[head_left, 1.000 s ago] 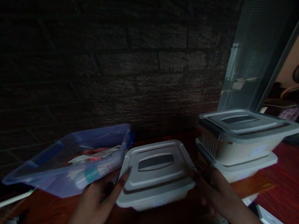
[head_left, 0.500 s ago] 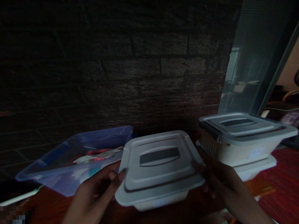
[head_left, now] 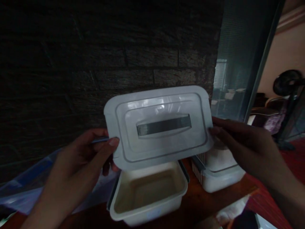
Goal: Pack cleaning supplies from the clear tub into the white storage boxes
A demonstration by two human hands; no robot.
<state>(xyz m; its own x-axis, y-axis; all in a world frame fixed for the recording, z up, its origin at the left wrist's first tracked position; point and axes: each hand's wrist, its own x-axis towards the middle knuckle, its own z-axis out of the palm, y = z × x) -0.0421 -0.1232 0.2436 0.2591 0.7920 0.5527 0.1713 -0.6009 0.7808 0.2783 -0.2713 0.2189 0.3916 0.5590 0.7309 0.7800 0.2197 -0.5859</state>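
A white plastic lid (head_left: pixel 164 143) with a grey strip across its middle is raised and tilted so its top faces me. My left hand (head_left: pixel 88 159) pinches its left edge, thumb on top. At the opposite edge, my right hand (head_left: pixel 240 146) grips it the same way, its far fingers partly hidden. Below the lid stands an open cream storage box (head_left: pixel 152 210), its inside bare where I can see it. Dark side clips hang along the box's left and right rims.
At left sits a translucent blue bin (head_left: pixel 26 194), mostly behind my left arm. Other lidded white boxes (head_left: pixel 221 181) stand on the wooden table (head_left: pixel 202 203) at right. A dark brick wall (head_left: pixel 143 63) rises behind; a black fan (head_left: pixel 288 82) stands far right.
The lid has come off the box and gone up, tilting toward me, with both hands on its edges. The open inside of the box now shows. My view has shifted right.
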